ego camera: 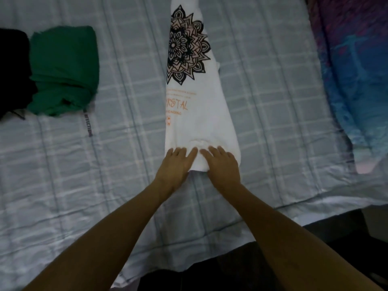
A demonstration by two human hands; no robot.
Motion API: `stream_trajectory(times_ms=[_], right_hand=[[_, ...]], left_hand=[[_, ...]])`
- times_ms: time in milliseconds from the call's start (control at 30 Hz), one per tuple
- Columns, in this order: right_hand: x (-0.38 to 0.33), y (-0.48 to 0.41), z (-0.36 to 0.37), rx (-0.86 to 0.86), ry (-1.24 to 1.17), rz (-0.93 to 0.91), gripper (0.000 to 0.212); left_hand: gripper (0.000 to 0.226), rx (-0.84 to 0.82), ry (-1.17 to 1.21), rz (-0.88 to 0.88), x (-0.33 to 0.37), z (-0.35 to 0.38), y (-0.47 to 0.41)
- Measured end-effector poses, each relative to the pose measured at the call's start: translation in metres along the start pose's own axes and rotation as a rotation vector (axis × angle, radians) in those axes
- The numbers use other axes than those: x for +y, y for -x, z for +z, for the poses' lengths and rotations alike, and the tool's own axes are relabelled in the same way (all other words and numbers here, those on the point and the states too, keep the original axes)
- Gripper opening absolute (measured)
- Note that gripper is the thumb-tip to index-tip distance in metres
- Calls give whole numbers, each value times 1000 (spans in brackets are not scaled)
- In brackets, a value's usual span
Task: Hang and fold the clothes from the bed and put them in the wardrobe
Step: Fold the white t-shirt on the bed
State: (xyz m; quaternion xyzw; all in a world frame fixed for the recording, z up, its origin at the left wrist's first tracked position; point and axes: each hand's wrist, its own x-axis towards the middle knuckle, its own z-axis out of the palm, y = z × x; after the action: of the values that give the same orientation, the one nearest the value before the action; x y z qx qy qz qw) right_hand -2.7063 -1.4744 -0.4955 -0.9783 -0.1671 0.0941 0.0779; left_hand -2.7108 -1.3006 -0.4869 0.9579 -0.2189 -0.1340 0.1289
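- One white T-shirt (195,114) on the bed (262,85), folded lengthwise into a narrow strip running away from the near edge, lying mid-bed.
- On the strip's upper part, a black and pale pink mandala print; below it, orange lettering, partly cut off by the fold.
- Near end of the strip bunched into a small roll.
- Left hand (175,166) laid flat on that rolled end, fingers straight and together, pressing down.
- Right hand (222,166) just beside it on the same end, fingers straight, likewise pressing; nothing gripped.
- One folded green garment (63,70) far left on the bed, well apart from the shirt.
- One black garment (12,74) touching the green one's left side.
- One blue and purple blanket (354,76) along the right edge.
- Pale checked bedsheet underneath everything.
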Motion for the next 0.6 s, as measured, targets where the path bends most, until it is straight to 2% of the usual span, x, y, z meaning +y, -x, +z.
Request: stream_trajectory(times_ms=[67,100,167,233,300,333,400,533,600], right_hand=[[-7,4,-24,-184,-93,5,46],[-12,8,-35,-313,-88,-4,43],[-18,16,-56,-575,-35,-96,39],[-23,15,-82,-873,-85,-95,42],[-23,7,-104,-978,-157,-52,42],[-20,-1,-115,-952,-156,-37,41],[-13,-21,-139,-780,-116,21,42],[-2,-59,-162,-143,-77,135,54],[-5,-65,-152,31,-112,82,54]], left_hand=[[72,-33,55,25,3,-13,13],[70,-101,98,47,5,-22,19],[58,-364,229,23,11,-45,29],[41,-700,273,30,19,-71,32],[35,-796,279,28,25,-101,25],[36,-782,283,17,24,-115,19],[45,-594,258,-14,14,-136,0],[45,18,166,-213,-19,-156,-32],[45,190,98,-196,-27,-149,-34]])
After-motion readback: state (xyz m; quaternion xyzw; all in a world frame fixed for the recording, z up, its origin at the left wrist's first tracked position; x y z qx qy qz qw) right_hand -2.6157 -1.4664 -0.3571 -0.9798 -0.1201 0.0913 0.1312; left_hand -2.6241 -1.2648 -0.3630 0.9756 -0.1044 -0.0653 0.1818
